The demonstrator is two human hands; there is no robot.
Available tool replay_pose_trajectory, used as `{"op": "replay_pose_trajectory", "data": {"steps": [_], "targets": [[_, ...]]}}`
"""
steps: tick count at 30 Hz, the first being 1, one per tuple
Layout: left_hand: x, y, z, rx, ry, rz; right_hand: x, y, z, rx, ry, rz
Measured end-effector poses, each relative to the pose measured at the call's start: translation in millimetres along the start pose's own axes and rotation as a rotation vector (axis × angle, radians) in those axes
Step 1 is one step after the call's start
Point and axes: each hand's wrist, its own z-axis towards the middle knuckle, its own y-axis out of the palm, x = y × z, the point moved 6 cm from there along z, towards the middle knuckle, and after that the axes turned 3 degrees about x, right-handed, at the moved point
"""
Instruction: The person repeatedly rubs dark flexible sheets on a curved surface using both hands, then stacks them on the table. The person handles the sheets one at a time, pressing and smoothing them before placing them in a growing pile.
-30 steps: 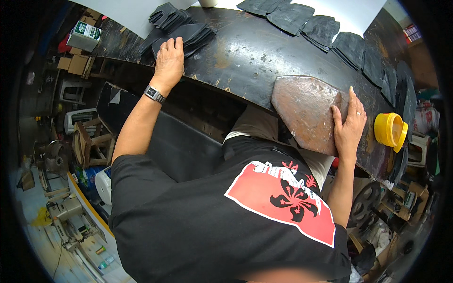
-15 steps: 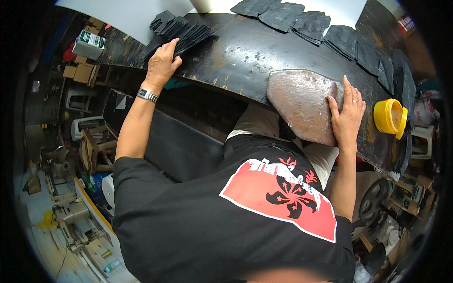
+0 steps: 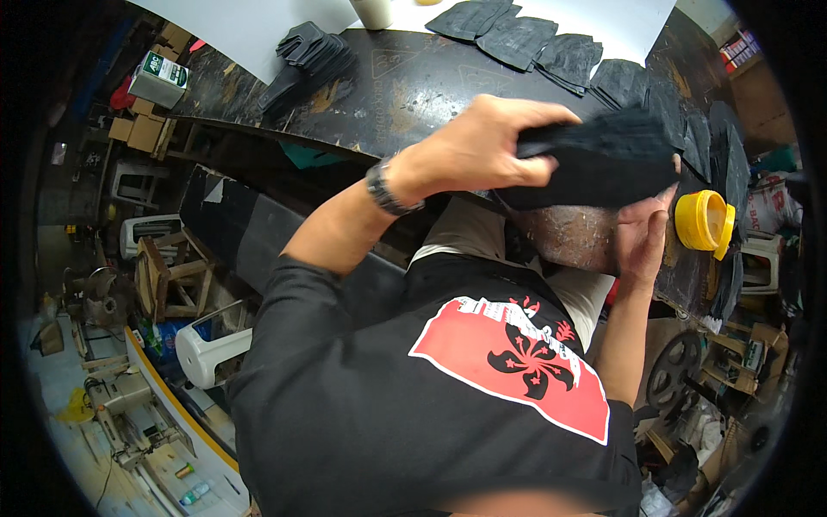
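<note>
My left hand (image 3: 504,146) grips a stack of flat black pieces (image 3: 603,164), thumb on the near side. The stack hangs tilted and slightly blurred above a worn brown board (image 3: 560,237), covering its far part. That board lies across my lap at the table edge. My right hand (image 3: 644,228) is at the stack's right end, thumb apart and palm turned inward. Some of its fingers reach up beside the stack and are partly hidden; whether they bear its weight is unclear. Another black stack (image 3: 310,52) rests at the table's far left.
Overlapping black pieces (image 3: 517,41) line the far and right sides of the dark table (image 3: 405,103). An open yellow tub (image 3: 699,220) stands right of my right hand. A pale cup (image 3: 373,12) is at the back. A white stool (image 3: 211,345) and a wooden frame (image 3: 168,276) are left.
My left hand has swung right from the far-left pile, carrying a stack of black pieces over the board. My right hand has turned from lying on the board to palm inward.
</note>
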Motion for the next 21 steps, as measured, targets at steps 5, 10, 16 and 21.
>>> {"op": "replay_pose_trajectory", "data": {"steps": [5, 10, 16, 21], "targets": [[-4, 52, 15, -0.161, 0.145, 0.136, 8, 3, -2, -0.006, 0.141, -0.022], [-23, 40, -8, 0.214, 0.206, 0.072, 11, -4, -5, 0.094, 0.067, 0.042], [-49, 71, -48, 0.282, -0.208, -0.114, 24, 9, -7, 0.305, 0.024, 0.090], [-44, 60, -44, 0.415, -0.143, -0.307, 8, 23, -11, 0.131, -0.121, 0.056]]}}
